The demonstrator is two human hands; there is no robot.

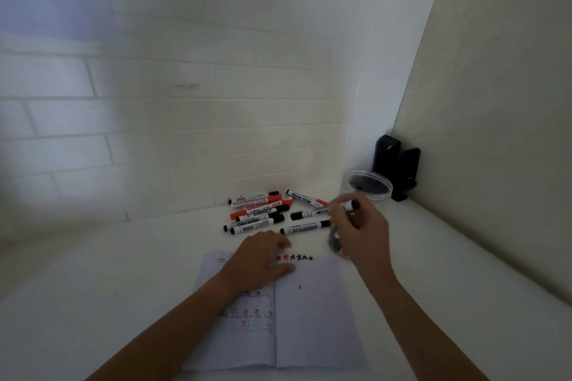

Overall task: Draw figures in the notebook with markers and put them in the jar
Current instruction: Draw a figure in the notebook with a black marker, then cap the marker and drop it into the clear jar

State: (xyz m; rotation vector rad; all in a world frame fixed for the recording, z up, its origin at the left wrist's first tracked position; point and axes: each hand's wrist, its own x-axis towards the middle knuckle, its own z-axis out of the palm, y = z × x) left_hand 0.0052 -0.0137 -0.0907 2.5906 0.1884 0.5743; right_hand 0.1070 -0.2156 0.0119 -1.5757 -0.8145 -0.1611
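Lying open near the table's (93, 303) front edge, the notebook (309, 318) is being pressed by the flat-fingered left hand (260, 260); a marker (351, 205) is being pinched by the right hand (360, 230) short of the jar (368, 186).

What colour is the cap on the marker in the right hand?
Black, on a white barrel: the marker held in the right hand, seen in the head view.

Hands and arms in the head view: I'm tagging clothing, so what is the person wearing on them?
Nothing shows on the left hand or the right hand: no gloves, rings or watch. Both forearms are bare to the frame's bottom edge, with no sleeves in view.
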